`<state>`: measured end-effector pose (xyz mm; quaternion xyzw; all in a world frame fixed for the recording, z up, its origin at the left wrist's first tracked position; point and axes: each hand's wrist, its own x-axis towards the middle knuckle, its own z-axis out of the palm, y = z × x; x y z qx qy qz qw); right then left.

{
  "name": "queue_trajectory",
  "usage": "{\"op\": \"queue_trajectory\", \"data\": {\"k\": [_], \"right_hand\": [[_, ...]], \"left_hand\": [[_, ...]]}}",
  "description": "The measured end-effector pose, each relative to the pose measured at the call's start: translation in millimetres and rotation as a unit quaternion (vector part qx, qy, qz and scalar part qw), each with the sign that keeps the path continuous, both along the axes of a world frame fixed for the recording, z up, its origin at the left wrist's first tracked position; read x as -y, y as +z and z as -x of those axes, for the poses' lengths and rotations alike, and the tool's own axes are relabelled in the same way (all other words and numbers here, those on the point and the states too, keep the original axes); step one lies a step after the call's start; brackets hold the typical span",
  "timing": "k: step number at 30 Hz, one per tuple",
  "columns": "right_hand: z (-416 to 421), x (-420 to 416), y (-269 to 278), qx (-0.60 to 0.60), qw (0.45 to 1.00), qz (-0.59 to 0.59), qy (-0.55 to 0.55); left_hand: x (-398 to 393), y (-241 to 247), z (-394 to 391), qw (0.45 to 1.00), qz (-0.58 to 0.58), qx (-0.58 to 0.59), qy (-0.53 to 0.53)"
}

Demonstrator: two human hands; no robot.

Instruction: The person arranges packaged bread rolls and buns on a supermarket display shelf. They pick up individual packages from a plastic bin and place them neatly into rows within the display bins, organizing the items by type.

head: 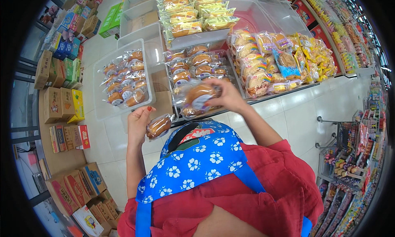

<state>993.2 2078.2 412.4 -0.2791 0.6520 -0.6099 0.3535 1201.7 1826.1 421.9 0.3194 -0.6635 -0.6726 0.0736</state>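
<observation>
My left hand pinches the edge of a clear wrapper, from which a packaged bread roll hangs beside my fingers. In my right hand is another wrapped roll, somewhat blurred, over the front of a bin of similar packaged rolls. To the left, a translucent plastic tub holds several stacked packs of the same kind; my left hand is just in front of its near corner. An open brown cardboard surface lies between tub and bin.
Yellow-wrapped breads fill a bin farther back. Rainbow-printed packs and yellow packets are heaped on the right. Cardboard boxes line the left side, with a tiled floor between. Stocked shelves and metal hooks stand at right.
</observation>
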Motion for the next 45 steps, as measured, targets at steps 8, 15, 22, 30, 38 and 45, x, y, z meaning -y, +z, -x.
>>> {"op": "queue_trajectory", "data": {"k": [8, 15, 22, 30, 38, 45], "right_hand": [[12, -56, -43, -0.388, 0.894, -0.222, 0.016], [19, -70, -33, -0.419, 0.867, -0.269, 0.01], [-5, -37, -55, -0.44, 0.861, -0.253, 0.042], [-8, -40, -45, -0.4, 0.891, -0.215, 0.006], [-6, -24, -62, -0.415, 0.884, -0.217, 0.004], [29, -27, -93, -0.271, 0.925, -0.155, -0.217]], "left_hand": [[-12, -1, 24, 1.0, -0.026, -0.004, 0.003], [-12, -16, 25, 0.999, -0.038, -0.005, 0.01], [-17, -24, 29, 0.999, -0.045, 0.003, 0.023], [-21, -27, 26, 0.997, -0.05, 0.004, 0.051], [-15, -46, 22, 0.993, -0.095, -0.01, 0.071], [-9, -82, -10, 0.919, -0.361, 0.026, 0.153]]}}
